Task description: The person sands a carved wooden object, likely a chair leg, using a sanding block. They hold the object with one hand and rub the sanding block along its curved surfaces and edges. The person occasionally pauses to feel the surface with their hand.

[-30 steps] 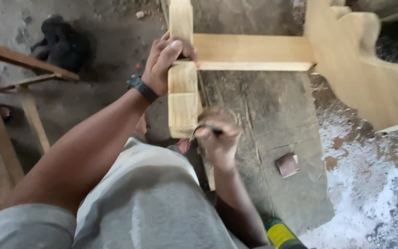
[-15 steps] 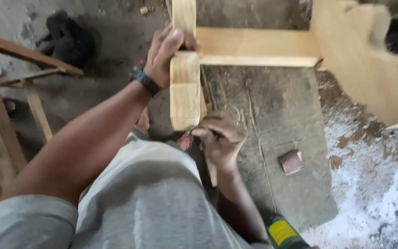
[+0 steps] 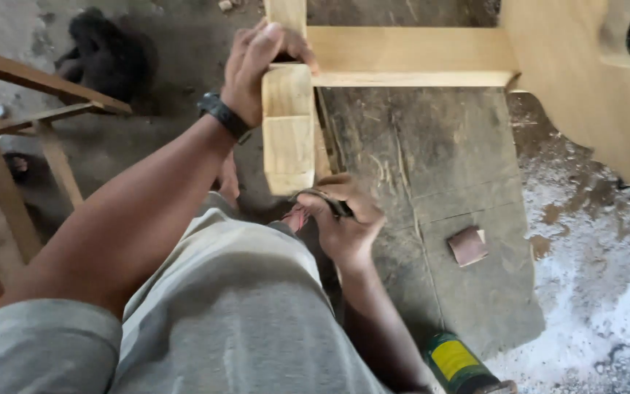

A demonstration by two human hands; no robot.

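1. Two hands at work: my left hand (image 3: pixel 253 69) is clamped around the wooden leg (image 3: pixel 288 131) near its crossbar (image 3: pixel 410 55).
2. My right hand (image 3: pixel 344 222) pinches sandpaper (image 3: pixel 322 197) against the leg's lower end.
3. Spare sandpaper piece (image 3: pixel 468 244) lies on the floor (image 3: pixel 439 153).

Below you: a dark, worn floor slab (image 3: pixel 439 168), scratched and dusty. Lower right of the frame: pale sawdust (image 3: pixel 599 292) spread over rough ground. Left edge: a brown wooden frame (image 3: pixel 45 109) of slanted rails. Upper left: a dark lump (image 3: pixel 107 55), too blurred to identify. Light: dim, even daylight.
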